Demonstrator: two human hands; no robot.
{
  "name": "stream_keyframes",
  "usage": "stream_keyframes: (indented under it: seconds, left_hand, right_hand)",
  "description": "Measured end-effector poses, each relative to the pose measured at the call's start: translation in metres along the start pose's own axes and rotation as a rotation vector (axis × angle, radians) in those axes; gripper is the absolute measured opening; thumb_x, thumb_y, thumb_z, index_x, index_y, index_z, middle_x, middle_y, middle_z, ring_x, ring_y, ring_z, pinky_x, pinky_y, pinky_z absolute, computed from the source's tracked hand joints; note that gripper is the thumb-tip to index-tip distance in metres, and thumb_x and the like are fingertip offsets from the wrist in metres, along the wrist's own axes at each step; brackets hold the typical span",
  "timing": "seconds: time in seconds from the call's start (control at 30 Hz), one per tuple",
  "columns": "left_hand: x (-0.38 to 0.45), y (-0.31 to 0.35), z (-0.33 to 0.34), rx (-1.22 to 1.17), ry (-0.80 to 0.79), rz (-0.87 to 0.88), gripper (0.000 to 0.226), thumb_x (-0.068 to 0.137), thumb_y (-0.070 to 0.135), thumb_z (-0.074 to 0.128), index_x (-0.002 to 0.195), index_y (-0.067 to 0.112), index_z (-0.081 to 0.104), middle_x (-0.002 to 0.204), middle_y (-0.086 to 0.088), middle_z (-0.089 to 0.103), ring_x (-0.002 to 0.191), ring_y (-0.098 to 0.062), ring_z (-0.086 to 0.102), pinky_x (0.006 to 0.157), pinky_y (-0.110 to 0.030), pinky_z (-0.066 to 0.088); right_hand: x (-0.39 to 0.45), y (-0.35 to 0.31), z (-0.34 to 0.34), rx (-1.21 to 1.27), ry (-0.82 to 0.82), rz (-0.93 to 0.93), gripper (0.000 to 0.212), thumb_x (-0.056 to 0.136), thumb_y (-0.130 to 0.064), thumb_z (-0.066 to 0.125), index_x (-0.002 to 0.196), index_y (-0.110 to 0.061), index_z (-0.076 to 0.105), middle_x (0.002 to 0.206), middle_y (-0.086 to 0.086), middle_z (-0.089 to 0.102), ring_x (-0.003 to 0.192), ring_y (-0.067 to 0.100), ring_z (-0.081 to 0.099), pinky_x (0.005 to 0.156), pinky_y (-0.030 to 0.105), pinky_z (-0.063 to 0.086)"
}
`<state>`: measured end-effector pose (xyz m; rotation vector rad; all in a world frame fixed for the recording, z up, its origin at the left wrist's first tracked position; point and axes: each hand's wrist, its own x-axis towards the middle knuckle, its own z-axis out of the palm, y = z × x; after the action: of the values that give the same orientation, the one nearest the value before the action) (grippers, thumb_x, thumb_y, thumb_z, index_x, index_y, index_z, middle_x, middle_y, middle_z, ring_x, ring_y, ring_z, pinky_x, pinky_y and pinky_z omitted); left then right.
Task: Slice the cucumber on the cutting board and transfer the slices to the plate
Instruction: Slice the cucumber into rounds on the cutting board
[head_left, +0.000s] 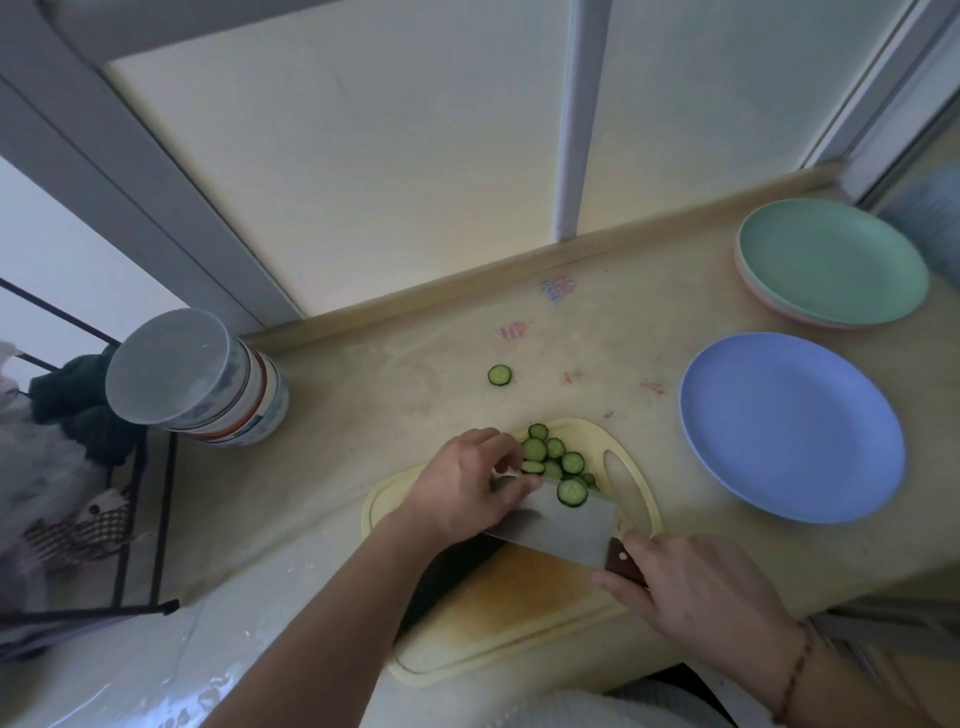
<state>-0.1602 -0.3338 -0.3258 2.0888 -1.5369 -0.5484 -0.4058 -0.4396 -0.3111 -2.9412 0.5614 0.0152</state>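
Note:
A heap of green cucumber slices (553, 457) lies at the far end of the yellow cutting board (519, 608). My left hand (462, 488) is curled over the heap's left side, and its fingertips and thumb pinch a slice standing on edge. My right hand (706, 592) grips the wooden handle of a cleaver (566, 525). The wide blade lies nearly flat on the board against the heap, with one slice (572, 492) resting on it. Another slice (500, 375) lies alone on the counter beyond the board. The blue plate (792, 426) sits to the right with nothing on it.
Stacked green and pink plates (831, 262) stand at the back right. A stack of bowls (208, 384) lies tipped on its side at the left, next to a black wire rack (140, 519). A window frame runs along the counter's back edge.

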Motion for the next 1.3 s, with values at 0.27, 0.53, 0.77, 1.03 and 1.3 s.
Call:
stream_keyframes:
  seconds: [0.27, 0.53, 0.77, 1.03, 1.3]
  left_hand:
    - [-0.002, -0.013, -0.012, 0.033, -0.149, -0.028, 0.022, 0.09, 0.029, 0.074, 0.106, 0.017, 0.067, 0.094, 0.008, 0.06, 0.084, -0.013, 0.054, 0.076, -0.025, 0.047]
    - [0.004, -0.009, 0.001, 0.094, 0.023, -0.017, 0.017, 0.092, 0.026, 0.069, 0.106, 0.015, 0.068, 0.098, 0.002, 0.068, 0.089, -0.022, 0.06, 0.08, -0.035, 0.047]
    - [0.011, 0.02, 0.004, 0.166, -0.017, 0.171, 0.031, 0.085, 0.05, 0.07, 0.098, 0.023, 0.067, 0.088, 0.008, 0.065, 0.08, -0.015, 0.055, 0.073, -0.03, 0.04]
    - [0.016, 0.005, 0.006, 0.202, 0.022, 0.128, 0.027, 0.093, 0.044, 0.057, 0.098, 0.021, 0.07, 0.087, 0.005, 0.067, 0.081, -0.021, 0.06, 0.073, -0.034, 0.043]
    - [0.018, 0.002, 0.0, 0.299, -0.064, 0.087, 0.037, 0.088, 0.059, 0.063, 0.107, 0.027, 0.067, 0.097, 0.009, 0.065, 0.092, -0.015, 0.055, 0.081, -0.031, 0.038]
  right_hand:
    - [0.002, 0.001, 0.003, -0.022, -0.005, -0.01, 0.088, 0.079, -0.079, -0.012, 0.091, -0.028, 0.059, 0.068, -0.002, 0.066, 0.057, 0.017, 0.065, 0.043, 0.03, 0.024]
    - [0.001, 0.002, 0.002, -0.104, -0.028, 0.001, 0.068, 0.092, -0.072, 0.013, 0.064, -0.027, 0.056, 0.041, -0.001, 0.052, 0.028, 0.014, 0.046, 0.037, 0.024, 0.013]
    - [0.008, -0.007, 0.003, -0.129, 0.073, -0.053, 0.069, 0.092, -0.07, 0.011, 0.063, -0.026, 0.055, 0.04, -0.001, 0.05, 0.027, 0.017, 0.045, 0.038, 0.023, 0.013]
    - [0.013, -0.011, 0.001, -0.143, 0.031, -0.043, 0.065, 0.089, -0.071, 0.021, 0.061, -0.026, 0.057, 0.039, -0.001, 0.048, 0.026, 0.016, 0.045, 0.038, 0.021, 0.014]
    - [0.014, -0.015, -0.008, -0.123, -0.102, -0.039, 0.07, 0.09, -0.073, 0.011, 0.066, -0.027, 0.057, 0.043, -0.003, 0.051, 0.03, 0.015, 0.048, 0.038, 0.022, 0.012]
